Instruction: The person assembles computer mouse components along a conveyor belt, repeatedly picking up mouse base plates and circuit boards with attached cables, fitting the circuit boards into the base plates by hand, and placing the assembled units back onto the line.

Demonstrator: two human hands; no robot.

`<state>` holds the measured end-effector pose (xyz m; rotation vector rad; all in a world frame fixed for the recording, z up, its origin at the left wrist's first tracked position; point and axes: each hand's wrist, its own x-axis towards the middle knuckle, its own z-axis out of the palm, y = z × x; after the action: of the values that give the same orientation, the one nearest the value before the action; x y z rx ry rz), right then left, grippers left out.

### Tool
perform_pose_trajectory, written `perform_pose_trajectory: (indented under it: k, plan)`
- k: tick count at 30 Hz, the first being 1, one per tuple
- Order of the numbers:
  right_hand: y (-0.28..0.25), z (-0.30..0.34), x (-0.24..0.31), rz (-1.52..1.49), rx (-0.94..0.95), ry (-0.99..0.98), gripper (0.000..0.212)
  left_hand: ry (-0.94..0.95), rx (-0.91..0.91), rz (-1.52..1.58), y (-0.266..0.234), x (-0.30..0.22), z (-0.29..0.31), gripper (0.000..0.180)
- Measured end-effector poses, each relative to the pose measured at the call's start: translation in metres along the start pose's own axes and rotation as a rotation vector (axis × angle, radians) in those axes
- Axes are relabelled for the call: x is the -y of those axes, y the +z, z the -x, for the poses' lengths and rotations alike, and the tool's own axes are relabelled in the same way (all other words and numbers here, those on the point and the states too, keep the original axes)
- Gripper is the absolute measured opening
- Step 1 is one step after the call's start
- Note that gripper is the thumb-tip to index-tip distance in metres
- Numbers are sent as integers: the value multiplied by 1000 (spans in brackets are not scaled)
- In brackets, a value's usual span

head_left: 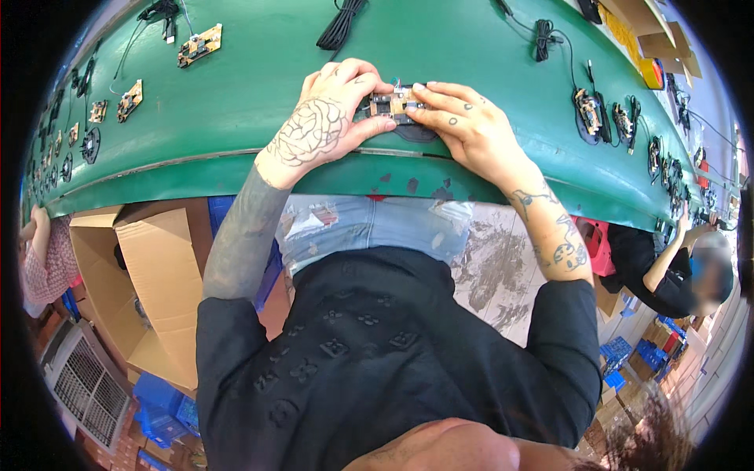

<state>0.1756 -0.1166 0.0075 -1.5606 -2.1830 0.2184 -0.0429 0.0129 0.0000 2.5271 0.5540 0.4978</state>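
Straight ahead of me, near the front edge of the green work surface, a small tan circuit board (pixel 399 100) with dark parts sits on a rounded black plastic base (pixel 418 134). My left hand (pixel 334 110) grips the left side, thumb along the near edge and fingers curled at the far edge. From the right, my right hand (pixel 473 129) has its fingers together on the board's right end, and its thumb is hidden. Thin coloured wires show at the board's far edge. A coiled black cable (pixel 342 23) lies beyond my left hand and seems to lead toward the board.
More circuit boards (pixel 200 45) lie at the left of the green surface (pixel 259 47). Black bases with boards and cables (pixel 587 114) line its right. Below left stands an open cardboard box (pixel 161 275). Other people sit at both sides, one in black (pixel 652 267) at right.
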Motion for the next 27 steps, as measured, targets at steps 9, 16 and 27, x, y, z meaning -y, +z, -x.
perform_pose_trajectory:
  k: [9,16,27]
  plan:
    - [-13,-5,-7,-37,64,13,26,53,34,-62,-3,-3,-2,38]
    - [-11,-11,-1,77,55,78,28,117,-2,-134,-1,-5,-5,36]
    - [-13,-12,-18,-94,120,131,24,80,28,-94,-2,-5,-4,36]
